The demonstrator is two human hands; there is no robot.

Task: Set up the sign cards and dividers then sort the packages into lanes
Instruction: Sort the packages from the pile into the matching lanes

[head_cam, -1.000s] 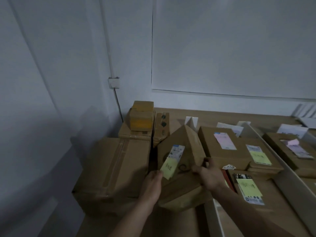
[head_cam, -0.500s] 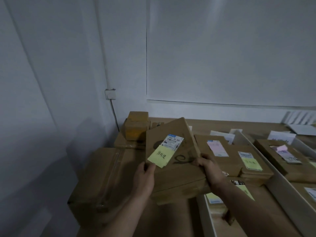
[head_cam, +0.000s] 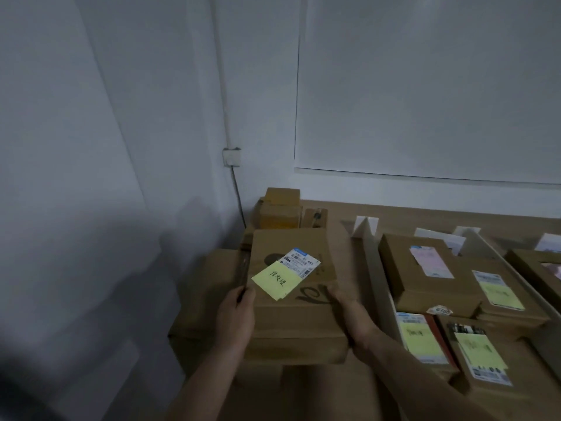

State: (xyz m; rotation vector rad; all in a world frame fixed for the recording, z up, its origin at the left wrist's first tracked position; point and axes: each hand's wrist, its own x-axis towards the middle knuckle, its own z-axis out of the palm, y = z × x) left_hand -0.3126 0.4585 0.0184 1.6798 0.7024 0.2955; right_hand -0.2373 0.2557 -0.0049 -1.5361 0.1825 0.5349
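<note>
A brown cardboard package with a white shipping label and a yellow sticky note lies nearly flat between my hands, over a big carton at the table's left. My left hand grips its left edge, and my right hand grips its right edge. A white divider strip runs just right of it. A folded white sign card stands at the divider's far end.
Right of the divider, several labelled packages lie in a lane, with more packages nearer me. A second divider bounds that lane. Small yellow-brown boxes are stacked in the back corner by the wall. A wall socket hangs above.
The package was tilted on edge between my hands and has been turned and lowered to lie almost flat. Both hands kept their hold on its sides.
</note>
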